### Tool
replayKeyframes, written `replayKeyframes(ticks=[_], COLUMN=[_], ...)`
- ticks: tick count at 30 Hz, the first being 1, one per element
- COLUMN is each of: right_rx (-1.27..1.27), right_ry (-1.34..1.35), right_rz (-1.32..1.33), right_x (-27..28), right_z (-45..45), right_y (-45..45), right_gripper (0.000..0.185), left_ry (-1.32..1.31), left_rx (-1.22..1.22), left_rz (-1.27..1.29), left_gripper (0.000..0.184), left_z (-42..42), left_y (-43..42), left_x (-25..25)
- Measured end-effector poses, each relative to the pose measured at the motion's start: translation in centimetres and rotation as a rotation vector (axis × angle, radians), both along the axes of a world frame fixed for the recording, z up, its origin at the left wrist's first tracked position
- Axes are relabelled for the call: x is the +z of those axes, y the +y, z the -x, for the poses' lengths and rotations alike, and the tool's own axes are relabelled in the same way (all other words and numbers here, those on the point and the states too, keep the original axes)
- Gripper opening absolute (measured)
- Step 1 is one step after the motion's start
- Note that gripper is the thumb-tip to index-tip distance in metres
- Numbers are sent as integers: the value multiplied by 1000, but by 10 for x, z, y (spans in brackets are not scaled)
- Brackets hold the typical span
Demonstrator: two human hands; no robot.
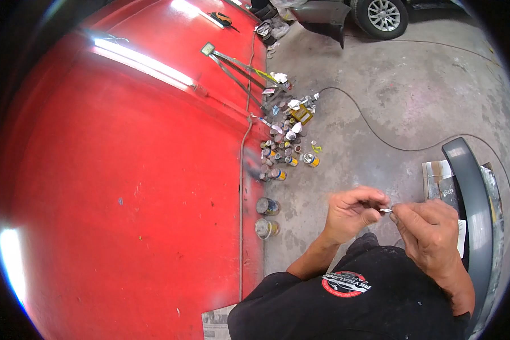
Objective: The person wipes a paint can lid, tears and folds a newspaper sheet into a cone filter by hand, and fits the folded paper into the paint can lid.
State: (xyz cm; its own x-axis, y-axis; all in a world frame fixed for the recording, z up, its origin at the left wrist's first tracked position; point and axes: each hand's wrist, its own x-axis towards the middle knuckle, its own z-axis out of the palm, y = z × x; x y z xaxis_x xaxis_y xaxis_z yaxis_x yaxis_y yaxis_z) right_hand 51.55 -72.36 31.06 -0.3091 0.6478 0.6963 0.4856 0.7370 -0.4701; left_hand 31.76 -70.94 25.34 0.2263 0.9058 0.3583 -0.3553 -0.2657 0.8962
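In the head view, my right hand (430,229) is closed, its thumb and fingertips pinching a small, thin, shiny metallic piece (386,210). What kind of piece it is, I cannot make out. My left hand (354,212) is just to the left of it, fingers curled and a gap showing between thumb and fingertips. The free end of the piece points towards that gap; whether the left fingertips touch it is unclear. Both hands are up in front of the black shirt (323,311).
To the right, a curved dark grey car panel (479,192) lies over newspaper (439,173). Cans (277,174) and bottles line the red wall (153,198), near a folding stand (232,65). A hose (374,133) crosses the concrete floor. A car wheel (384,16) is at the back.
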Motion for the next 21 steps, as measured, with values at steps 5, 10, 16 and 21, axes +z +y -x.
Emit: replayKeyframes(ticks=[5, 10, 16, 21], right_rx=[27, 22, -19, -55], right_ry=[116, 134, 65, 38], right_rz=[137, 149, 65, -19], right_x=[0, -3, -1, -2], right_z=[3, 4, 6, 10], right_y=[-1, -2, -4, -4], right_gripper=[19, 18, 18, 20], left_ry=[73, 91, 17, 44], left_rx=[3, 0, 14, 106], left_rz=[-83, -133, -65, -152], left_gripper=[22, 17, 13, 12], left_z=[-2, -2, -5, -10], left_y=[-2, -2, -7, -6], left_x=[-1, -1, -1, -5])
